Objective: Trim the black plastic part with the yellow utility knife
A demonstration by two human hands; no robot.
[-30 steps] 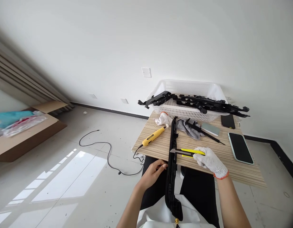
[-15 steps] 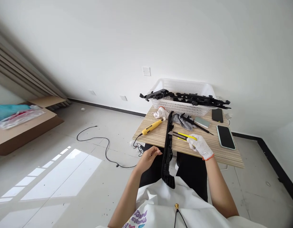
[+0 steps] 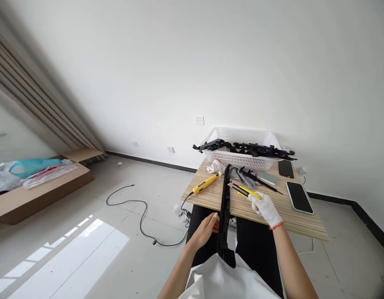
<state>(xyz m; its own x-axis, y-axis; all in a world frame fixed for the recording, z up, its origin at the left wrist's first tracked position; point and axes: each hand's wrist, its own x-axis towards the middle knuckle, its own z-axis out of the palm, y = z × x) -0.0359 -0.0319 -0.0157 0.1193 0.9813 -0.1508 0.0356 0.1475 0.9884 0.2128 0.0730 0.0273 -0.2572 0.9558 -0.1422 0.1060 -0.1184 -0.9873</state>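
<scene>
A long black plastic trim piece (image 3: 223, 220) lies lengthwise in front of me, its far end on the table and its curved near end at my lap. My bare left hand (image 3: 207, 228) is at its left edge, thumb on top and fingers curled against its side, partly hidden. My right hand (image 3: 265, 207), in a white knit glove with an orange cuff, grips a yellow and black utility knife (image 3: 246, 192). The knife's blade is out and points left, its tip close to the trim piece's right edge; I cannot tell whether they touch.
On the wood-grain table (image 3: 274, 216) lie a corded yellow tool (image 3: 206, 184), a loose glove (image 3: 215, 166), a grey cloth (image 3: 242, 177), black calipers (image 3: 260, 181) and two phones, the nearer one (image 3: 299, 197) at right. A white basket (image 3: 242, 160) behind holds black parts. A cable (image 3: 145, 211) trails across the floor.
My left hand has moved from a pinch beside the trim piece to contact with its left edge. The knife stays in my right hand beside the piece. The view has tilted up.
</scene>
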